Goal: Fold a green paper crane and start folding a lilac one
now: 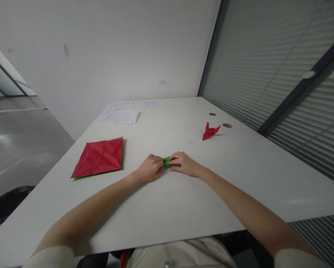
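Note:
In the middle of the white table (167,208), a small folded piece of green paper (167,162) lies between my two hands. My left hand (151,168) has its fingers curled on the paper's left end. From the other side, my right hand (183,163) pinches the right end, its fingers covering part of the paper. How the green paper is folded is mostly hidden. A red origami crane (210,131) stands farther back to the right. Creased red paper (101,156) lies flat at the left, with green sheet edges showing beneath it.
Printed sheets (119,117) lie at the table's back left, near the white wall (133,48). Two round holes, one of them a brown cable hole (227,125), are at the right edge beside the window blinds (256,74). A black bin bag (9,201) is on the floor at left.

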Tool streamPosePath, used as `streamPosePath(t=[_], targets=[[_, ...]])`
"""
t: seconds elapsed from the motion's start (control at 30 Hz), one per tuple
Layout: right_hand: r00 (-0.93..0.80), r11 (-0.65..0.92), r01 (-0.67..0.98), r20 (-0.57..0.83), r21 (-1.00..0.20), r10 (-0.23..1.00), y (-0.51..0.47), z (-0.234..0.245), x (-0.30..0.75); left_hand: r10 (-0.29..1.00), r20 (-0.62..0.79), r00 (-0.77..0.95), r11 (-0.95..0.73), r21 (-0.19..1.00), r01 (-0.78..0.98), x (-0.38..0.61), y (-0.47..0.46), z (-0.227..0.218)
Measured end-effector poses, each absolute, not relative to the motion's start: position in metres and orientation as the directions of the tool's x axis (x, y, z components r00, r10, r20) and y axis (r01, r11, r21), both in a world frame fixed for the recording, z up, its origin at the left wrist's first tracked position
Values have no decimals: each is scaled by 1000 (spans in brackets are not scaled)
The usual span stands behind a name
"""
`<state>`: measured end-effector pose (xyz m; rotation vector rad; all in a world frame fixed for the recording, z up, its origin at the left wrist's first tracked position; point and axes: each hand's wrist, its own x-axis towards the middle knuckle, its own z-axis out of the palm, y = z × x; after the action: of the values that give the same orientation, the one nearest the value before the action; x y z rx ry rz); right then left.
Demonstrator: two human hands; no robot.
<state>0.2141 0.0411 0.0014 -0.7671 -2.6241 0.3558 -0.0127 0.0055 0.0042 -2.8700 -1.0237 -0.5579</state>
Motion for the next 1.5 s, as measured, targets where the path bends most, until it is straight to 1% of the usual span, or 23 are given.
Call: streamPosePath(t=[0.1,0.2,0.3,0.37,0.47,0.57,0.67,0.77,0.93,1.0,1.07,1.2,1.27,1.4,1.5], targets=[[-734,789,507,305,-347,606,44,-4,212,613,371,697,-777,123,618,-11,6,0],[-666,729,567,308,-382,679,46,-9,211,629,397,669,-770,196,608,-11,9,-3],[-622,675,593,282,-438,730,48,-12,210,683,404,609,-727,290,622,-10,10,-5],[-606,648,599,264,-470,751,48,-13,209,732,395,556,-678,333,656,-8,10,-6],[-575,613,609,252,-504,778,48,-15,207,772,380,510,-629,337,700,-6,9,-5],[-528,574,630,252,-524,811,49,-18,205,778,363,512,-622,336,707,-6,10,-5],[-441,510,674,263,-534,858,50,-22,204,777,355,520,-628,378,680,-7,13,-5],[-367,463,718,284,-520,886,50,-26,203,786,344,514,-619,436,653,-7,16,-5],[-327,424,748,273,-511,905,51,-26,202,830,321,457,-558,482,675,-5,16,-5],[-347,425,737,245,-525,905,51,-24,204,835,311,453,-550,480,684,-5,15,-6],[-398,451,711,221,-540,890,50,-21,206,826,315,468,-564,444,697,-6,13,-6],[-496,523,669,206,-528,843,49,-16,211,750,352,561,-653,261,711,-4,4,-4],[-507,534,669,207,-517,837,49,-16,211,734,350,582,-666,204,718,-2,0,-3],[-503,523,683,191,-510,843,47,-14,209,745,353,566,-647,177,741,2,-4,0],[-544,550,669,175,-500,821,46,-11,209,735,339,586,-658,151,738,2,-5,0]])
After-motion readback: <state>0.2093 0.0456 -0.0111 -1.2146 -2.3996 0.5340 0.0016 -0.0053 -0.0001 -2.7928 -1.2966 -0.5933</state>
